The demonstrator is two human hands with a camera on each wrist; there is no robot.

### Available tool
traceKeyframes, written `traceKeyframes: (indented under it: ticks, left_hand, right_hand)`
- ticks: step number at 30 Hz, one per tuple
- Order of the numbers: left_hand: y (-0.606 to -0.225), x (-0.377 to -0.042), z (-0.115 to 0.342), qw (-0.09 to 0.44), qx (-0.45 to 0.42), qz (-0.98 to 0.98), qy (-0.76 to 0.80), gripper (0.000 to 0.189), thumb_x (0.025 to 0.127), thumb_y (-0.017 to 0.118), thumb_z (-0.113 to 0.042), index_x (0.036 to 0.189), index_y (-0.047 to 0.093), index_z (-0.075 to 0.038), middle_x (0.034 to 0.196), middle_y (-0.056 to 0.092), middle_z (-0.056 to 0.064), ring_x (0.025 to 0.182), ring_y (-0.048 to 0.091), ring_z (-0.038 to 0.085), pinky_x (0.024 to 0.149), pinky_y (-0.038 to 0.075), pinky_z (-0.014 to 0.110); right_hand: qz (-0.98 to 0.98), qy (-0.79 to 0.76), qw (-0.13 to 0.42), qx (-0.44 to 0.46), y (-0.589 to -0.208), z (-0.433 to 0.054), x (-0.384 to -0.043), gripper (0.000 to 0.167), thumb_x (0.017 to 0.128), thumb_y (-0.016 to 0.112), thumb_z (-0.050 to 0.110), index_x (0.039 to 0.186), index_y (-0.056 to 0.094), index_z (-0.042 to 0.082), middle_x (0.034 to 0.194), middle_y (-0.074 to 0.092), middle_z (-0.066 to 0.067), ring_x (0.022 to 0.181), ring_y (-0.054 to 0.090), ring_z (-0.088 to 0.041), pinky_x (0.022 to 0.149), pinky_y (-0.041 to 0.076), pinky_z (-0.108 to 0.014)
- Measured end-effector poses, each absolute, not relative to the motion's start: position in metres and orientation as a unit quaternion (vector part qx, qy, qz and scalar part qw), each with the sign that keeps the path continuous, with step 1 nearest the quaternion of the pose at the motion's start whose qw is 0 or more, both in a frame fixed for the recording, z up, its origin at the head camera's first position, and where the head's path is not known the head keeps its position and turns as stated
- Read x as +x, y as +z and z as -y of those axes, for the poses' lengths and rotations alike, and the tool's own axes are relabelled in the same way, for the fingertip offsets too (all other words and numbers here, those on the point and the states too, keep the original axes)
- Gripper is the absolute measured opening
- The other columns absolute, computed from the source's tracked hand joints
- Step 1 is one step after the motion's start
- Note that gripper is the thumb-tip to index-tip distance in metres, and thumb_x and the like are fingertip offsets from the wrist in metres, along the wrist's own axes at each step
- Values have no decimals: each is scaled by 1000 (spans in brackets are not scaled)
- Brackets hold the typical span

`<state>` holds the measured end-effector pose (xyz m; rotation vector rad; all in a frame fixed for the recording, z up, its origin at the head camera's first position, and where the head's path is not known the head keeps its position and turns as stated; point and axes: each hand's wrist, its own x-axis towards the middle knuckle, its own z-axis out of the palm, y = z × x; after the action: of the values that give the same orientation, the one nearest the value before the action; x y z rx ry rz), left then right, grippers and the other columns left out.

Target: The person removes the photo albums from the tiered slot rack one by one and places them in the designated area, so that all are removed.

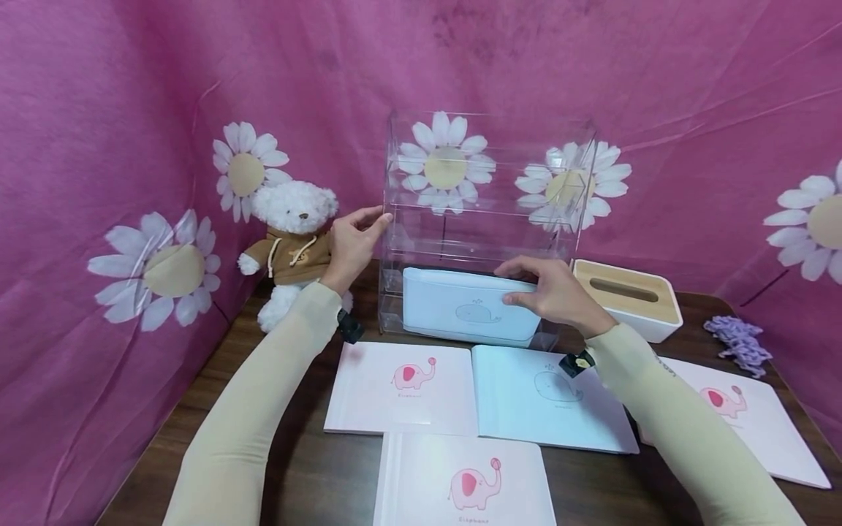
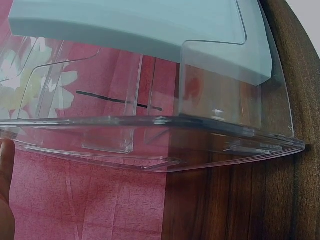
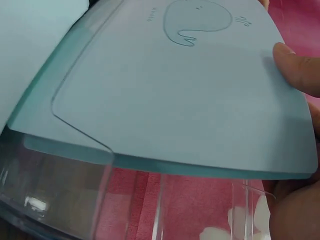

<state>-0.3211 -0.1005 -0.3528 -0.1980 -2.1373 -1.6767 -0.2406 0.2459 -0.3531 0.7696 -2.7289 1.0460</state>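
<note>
A clear tiered display rack stands at the back of the table. My left hand holds its left edge, the thumb in front. In the rack's lowest tier sits a light blue notebook with a whale drawing, and the right wrist view shows the rack's clear front lip crossing its cover. With the thumb on the cover and the fingers behind it, my right hand pinches the notebook's upper right edge. Only a fingertip of the left hand shows in the left wrist view, beside the rack's side panel.
Pink elephant notebooks and another blue whale notebook lie on the dark wooden table. Left of the rack sits a white teddy bear in a brown hoodie. To the right are a wood-topped tissue box and a purple knitted piece.
</note>
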Motion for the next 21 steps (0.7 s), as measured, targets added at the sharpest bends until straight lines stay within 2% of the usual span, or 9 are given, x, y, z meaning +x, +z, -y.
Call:
traceKeyframes:
  ticks: [8, 13, 21]
  left_hand:
    - [-350, -323, 101, 211, -69, 765, -605, 36, 89, 80, -33, 116, 77, -10, 109, 78, 14, 84, 67, 5, 72, 54, 16]
    - [-351, -324, 102, 223, -81, 764, -600, 35, 89, 79, -33, 114, 78, -8, 105, 78, 16, 82, 65, 2, 70, 51, 15]
    - [-357, -324, 102, 214, -86, 759, -609, 36, 89, 79, -33, 115, 78, -8, 104, 78, 16, 79, 65, 0, 68, 52, 14]
  right_hand:
    - [900, 352, 36, 255, -347, -248, -247, 29, 85, 83, 13, 112, 73, 17, 110, 74, -3, 98, 68, -16, 83, 53, -17]
    - [908, 344, 18, 240, -345, -248, -248, 31, 84, 84, 16, 112, 73, 18, 110, 74, -2, 98, 67, -16, 83, 54, -22]
    - [912, 328, 5, 248, -348, -249, -247, 30, 84, 84, 18, 112, 72, 16, 110, 75, -3, 97, 65, -18, 84, 54, -26]
